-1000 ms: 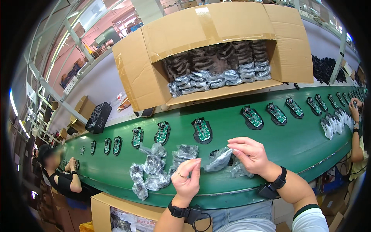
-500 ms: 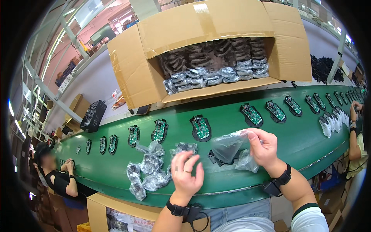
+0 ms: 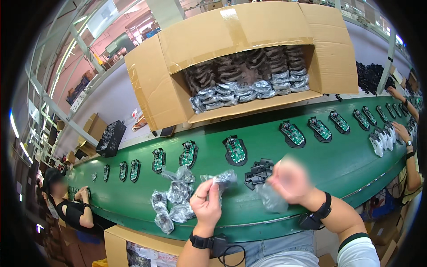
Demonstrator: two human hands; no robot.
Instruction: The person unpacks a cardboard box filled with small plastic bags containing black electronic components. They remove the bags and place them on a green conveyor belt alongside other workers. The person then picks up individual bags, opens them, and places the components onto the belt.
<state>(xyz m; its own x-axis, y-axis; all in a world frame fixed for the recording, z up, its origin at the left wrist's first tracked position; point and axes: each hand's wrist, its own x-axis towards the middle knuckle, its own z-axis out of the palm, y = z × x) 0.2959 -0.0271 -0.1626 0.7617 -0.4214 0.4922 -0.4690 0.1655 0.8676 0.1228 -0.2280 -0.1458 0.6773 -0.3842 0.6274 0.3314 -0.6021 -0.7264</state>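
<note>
My left hand point(image 3: 207, 205) pinches a small dark part in a clear plastic bag point(image 3: 227, 177) between thumb and fingers, just above the green conveyor belt point(image 3: 231, 209). My right hand point(image 3: 293, 182) is curled and blurred, so its grip does not show. A crumpled clear plastic bag point(image 3: 270, 199) lies under its fingertips; whether the hand holds it is unclear. Several loose black plastic parts point(image 3: 259, 173) rest on the belt beside that hand. To the left of my left hand is a heap of bagged parts point(image 3: 180, 191).
Along the belt runs a row of black shells with green circuit boards point(image 3: 235, 150). Behind it stands an open cardboard box point(image 3: 155, 84) filled with bagged parts. White shells point(image 3: 378, 141) and a co-worker's hands point(image 3: 402, 132) are at the right. Another person point(image 3: 73, 209) works at the left.
My left hand has gone from empty to gripping a bagged part. The right hand has lowered the plastic sheet it held stretched, uncovering the black parts. A co-worker's hands at right have moved.
</note>
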